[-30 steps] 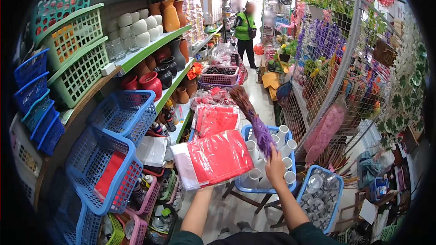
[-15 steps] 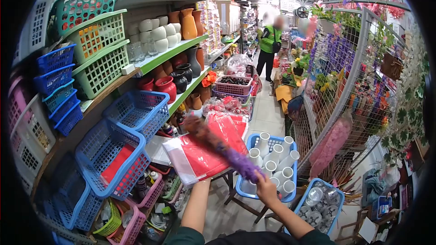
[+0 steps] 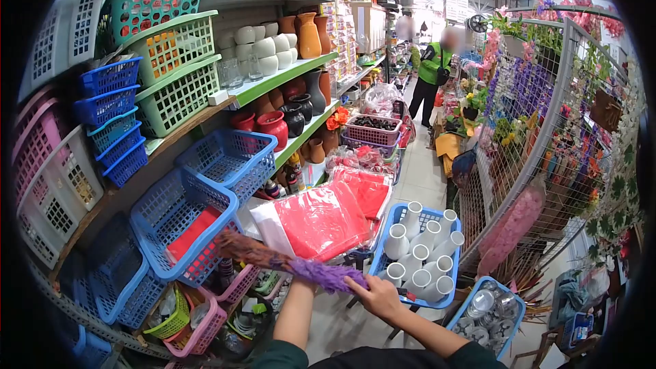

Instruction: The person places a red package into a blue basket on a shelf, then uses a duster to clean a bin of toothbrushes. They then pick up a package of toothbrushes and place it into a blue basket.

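From my end, leftmost by the work is a blue basket (image 3: 158, 215) with a flat red piece (image 3: 195, 234) in it; the brown end of the duster (image 3: 321, 273) overlaps its near corner in my view, and I cannot tell whether they touch, so I would leave that tip some room. The duster slants across, near edge of the red and white package (image 3: 321, 222) just behind it. Below that edge is my left hand (image 3: 303, 287), largely hidden by the fluff: I cannot tell how far its fingers are open or whether they grip the package. A level, steady palm there would, I judge, suit the slippery-looking plastic. Further right, my right hand (image 3: 377, 295) has its fingers curled closed round the duster's purple end, forefinger lying along it; a loose wrist and light pressure should spare the wrapping. I would hold that elbow in, because the white vases (image 3: 427, 236) stand close-packed in their basket just beyond the hand, and a basket of clear glassware (image 3: 484, 304) lies right of the forearm.
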A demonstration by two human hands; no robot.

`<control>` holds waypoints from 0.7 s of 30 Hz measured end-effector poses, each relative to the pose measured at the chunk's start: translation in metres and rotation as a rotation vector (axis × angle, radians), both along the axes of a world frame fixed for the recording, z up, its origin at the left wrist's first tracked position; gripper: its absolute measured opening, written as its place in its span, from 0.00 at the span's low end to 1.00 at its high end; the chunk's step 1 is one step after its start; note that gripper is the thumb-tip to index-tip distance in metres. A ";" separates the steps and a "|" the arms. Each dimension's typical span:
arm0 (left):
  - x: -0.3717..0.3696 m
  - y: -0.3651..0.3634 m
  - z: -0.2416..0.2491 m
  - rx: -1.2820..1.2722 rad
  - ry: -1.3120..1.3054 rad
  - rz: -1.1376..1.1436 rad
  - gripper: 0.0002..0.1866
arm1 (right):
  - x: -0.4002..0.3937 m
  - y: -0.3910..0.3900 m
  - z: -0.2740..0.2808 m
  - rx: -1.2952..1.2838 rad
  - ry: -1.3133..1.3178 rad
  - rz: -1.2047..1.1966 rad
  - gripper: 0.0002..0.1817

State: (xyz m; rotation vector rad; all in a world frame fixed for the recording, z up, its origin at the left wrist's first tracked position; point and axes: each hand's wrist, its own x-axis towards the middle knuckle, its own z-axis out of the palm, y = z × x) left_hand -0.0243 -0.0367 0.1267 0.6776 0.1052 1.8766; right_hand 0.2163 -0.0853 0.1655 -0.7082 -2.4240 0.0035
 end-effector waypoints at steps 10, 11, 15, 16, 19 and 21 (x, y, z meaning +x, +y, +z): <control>-0.006 0.013 0.031 0.023 -0.009 0.002 0.30 | 0.030 0.059 -0.058 -0.567 0.436 -0.515 0.24; -0.006 0.010 0.030 0.027 -0.008 0.001 0.30 | 0.027 0.054 -0.053 -0.565 0.437 -0.513 0.24; 0.001 0.015 0.031 0.045 -0.015 -0.017 0.31 | 0.017 0.017 -0.032 -0.407 0.398 -0.320 0.27; 0.001 0.009 0.025 0.044 -0.018 -0.025 0.31 | 0.012 0.011 -0.025 -0.231 0.323 -0.190 0.30; 0.004 -0.022 -0.006 0.045 -0.020 -0.049 0.31 | 0.003 -0.005 0.003 0.065 0.027 0.056 0.36; 0.006 -0.022 0.000 0.053 -0.020 -0.067 0.31 | 0.001 -0.004 -0.002 0.109 0.001 0.060 0.36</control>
